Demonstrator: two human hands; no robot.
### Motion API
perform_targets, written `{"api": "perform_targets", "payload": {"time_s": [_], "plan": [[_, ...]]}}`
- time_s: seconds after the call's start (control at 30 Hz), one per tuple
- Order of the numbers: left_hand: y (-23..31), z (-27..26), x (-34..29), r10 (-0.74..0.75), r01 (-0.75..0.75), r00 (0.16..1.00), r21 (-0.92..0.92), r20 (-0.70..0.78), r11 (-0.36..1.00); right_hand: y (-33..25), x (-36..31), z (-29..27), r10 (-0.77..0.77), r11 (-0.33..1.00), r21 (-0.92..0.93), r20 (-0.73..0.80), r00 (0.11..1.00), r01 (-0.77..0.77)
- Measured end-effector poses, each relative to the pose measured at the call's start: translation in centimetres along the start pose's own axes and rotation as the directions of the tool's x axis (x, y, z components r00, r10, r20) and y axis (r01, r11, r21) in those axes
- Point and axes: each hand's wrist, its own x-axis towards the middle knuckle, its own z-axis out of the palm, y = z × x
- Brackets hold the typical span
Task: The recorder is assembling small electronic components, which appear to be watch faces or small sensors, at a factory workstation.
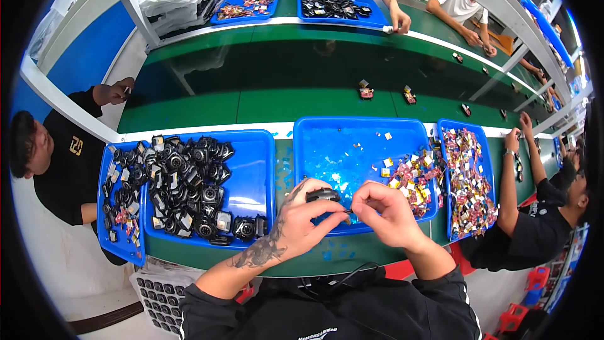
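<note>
My left hand (301, 217) is closed around a small black plastic housing (323, 195), rounded like a watch case. Close beside it, my right hand (389, 213) has its thumb and forefinger pinched together near the left fingertips. What sits in that pinch is too small to make out. Both hands are over the near edge of a blue tray (314, 141), which holds bits of clear blue film and a heap of small red circuit boards with yellow and white parts (412, 182) at its right side.
Left of me, a blue tray (251, 151) holds many black housings (189, 176); a smaller tray overlaps it. A narrow tray of circuit boards (469, 182) lies right. Small assemblies (366, 92) rest on the green belt (270, 97). Co-workers sit around; a white frame rises overhead.
</note>
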Motion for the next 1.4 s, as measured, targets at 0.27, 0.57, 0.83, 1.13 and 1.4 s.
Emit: {"api": "perform_targets", "payload": {"time_s": [0.27, 0.57, 0.83, 1.13, 1.4], "plan": [[-0.3, 0.7, -0.5, 0.281, -0.256, 0.956, 0.226, -0.088, 0.94, 1.1, 0.4, 1.5, 0.264, 0.836, 0.461, 0.137, 0.955, -0.297], [-2.2, 0.9, -0.2, -0.289, 0.248, 0.948, -0.261, -0.133, 0.933, 3.9, 3.5, 0.0, -0.434, 0.559, -0.815, -0.133, 0.891, 0.15], [-2.4, 0.3, -0.2, -0.327, 0.334, 0.942, -0.137, 0.071, 0.933, 3.3, 2.4, 1.9, -0.168, 0.982, -0.116, -0.213, 0.963, 0.145], [-3.6, -0.8, 0.3, -0.419, 0.362, 0.907, -0.559, 0.028, 0.746, 2.1, 1.9, 1.7, -0.171, 0.955, -0.275, -0.189, 0.967, 0.115], [-3.4, -1.0, -0.3, -0.28, 0.318, 0.947, -0.561, 0.154, 0.764, 0.1, 3.1, 3.2, -0.266, 0.861, -0.492, -0.219, 0.939, 0.129]]}}
